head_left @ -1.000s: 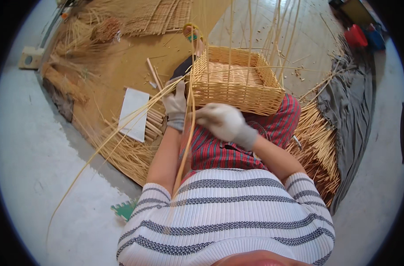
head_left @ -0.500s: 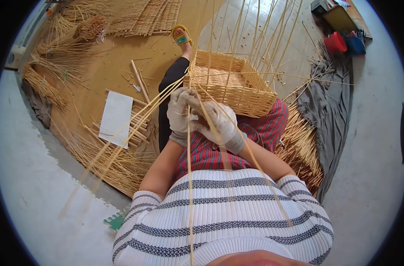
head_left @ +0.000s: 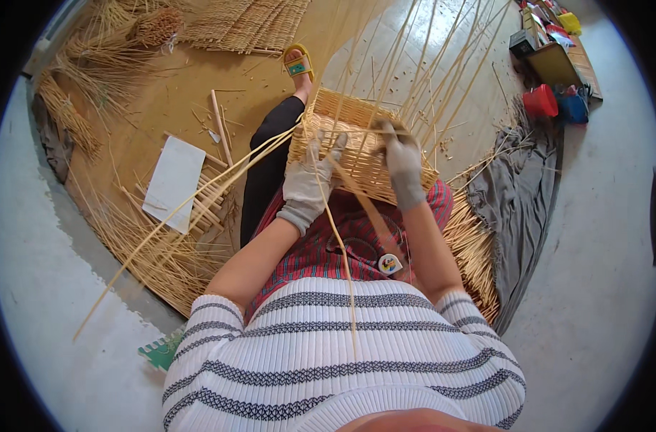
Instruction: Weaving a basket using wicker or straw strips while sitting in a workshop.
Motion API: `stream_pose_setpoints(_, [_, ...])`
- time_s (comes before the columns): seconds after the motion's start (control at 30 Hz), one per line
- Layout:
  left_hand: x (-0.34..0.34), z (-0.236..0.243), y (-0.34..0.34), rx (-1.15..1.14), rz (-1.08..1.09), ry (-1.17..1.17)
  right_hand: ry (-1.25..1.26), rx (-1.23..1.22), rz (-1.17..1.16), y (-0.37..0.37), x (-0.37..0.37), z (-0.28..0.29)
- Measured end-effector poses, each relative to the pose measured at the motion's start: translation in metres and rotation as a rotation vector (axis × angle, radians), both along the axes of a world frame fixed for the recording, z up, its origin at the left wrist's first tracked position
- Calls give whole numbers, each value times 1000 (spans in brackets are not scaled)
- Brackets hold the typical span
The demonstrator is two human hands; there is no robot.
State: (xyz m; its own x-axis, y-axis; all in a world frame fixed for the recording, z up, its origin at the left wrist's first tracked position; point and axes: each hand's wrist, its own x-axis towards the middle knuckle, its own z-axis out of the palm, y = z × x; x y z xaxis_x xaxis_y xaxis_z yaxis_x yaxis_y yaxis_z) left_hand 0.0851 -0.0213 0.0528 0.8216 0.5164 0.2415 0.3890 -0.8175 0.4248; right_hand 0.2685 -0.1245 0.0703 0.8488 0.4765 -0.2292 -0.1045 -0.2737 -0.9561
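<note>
A shallow rectangular wicker basket (head_left: 385, 176) rests on my lap, tilted, with long uncut strands (head_left: 414, 65) standing up from its far side. My gloved left hand (head_left: 308, 189) lies against its near wall at the left, fingers spread and stretched upward. Towards the right, my gloved right hand (head_left: 400, 155) is closed over the basket on a pale wicker strand (head_left: 353, 132) running leftward; its fingertips are blurred. A loose strand (head_left: 337, 234) hangs from beside my left hand across my shirt. Several more strands (head_left: 198, 194) stretch from the basket's left corner down to the left.
A white board (head_left: 174, 183) lies on sticks at the left. Bundles of wicker (head_left: 72, 119) and woven panels (head_left: 245, 21) lie beyond. Right of my lap are cut stems (head_left: 472, 252), a grey cloth (head_left: 515, 216) and a red container (head_left: 540, 102). A round white disc (head_left: 390, 263) rests on my lap.
My hands were together at the basket's near left corner and are now apart. The right has moved right and up over the basket; the left has opened against the wall. The basket has shifted slightly left.
</note>
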Motion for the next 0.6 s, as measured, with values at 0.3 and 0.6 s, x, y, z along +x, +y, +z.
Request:
stream_pose_setpoints(0.3, [-2, -4, -2, -106, -6, 48, -389, 100, -1, 1, 46, 8])
stream_pose_setpoints(0.6, [72, 19, -72, -220, -146, 294, -1080, -250, -23, -54, 54, -8])
